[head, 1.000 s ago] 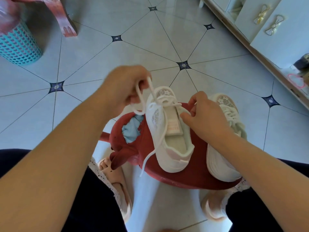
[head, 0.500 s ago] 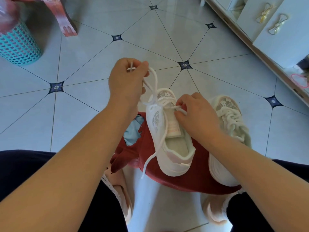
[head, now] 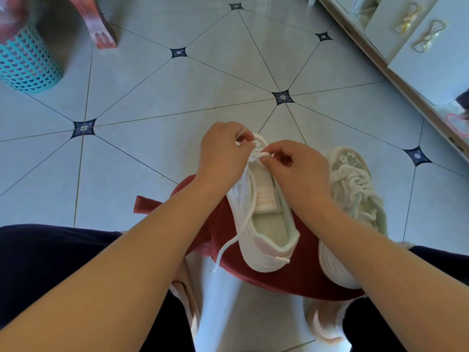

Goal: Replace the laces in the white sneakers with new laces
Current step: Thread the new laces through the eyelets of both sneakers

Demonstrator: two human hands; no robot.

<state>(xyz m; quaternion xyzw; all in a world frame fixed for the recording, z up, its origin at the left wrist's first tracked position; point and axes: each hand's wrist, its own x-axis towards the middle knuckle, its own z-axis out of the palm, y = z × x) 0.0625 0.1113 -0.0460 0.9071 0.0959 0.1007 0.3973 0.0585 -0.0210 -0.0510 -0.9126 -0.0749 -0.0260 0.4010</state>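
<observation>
In the head view I see 1 white sneaker (head: 266, 257) lying on a red stool (head: 291, 280) just below centre, toe toward 12 o'clock. My left hand (head: 220, 153) sits at its 11 o'clock, fingers curled tight and pinching the white lace (head: 229, 246) near the toe eyelets. My right hand (head: 299, 171), at the toe's 2 o'clock, nips the same lace between thumb and forefinger, other fingers folded in. 1 loose lace end trails off toward 7 o'clock. The 2nd sneaker (head: 355, 189), fully laced, lies at 3 o'clock, partly under my right forearm. A teal basket (head: 25, 62) stands at 10 o'clock on the tiled floor (head: 203, 80).
</observation>
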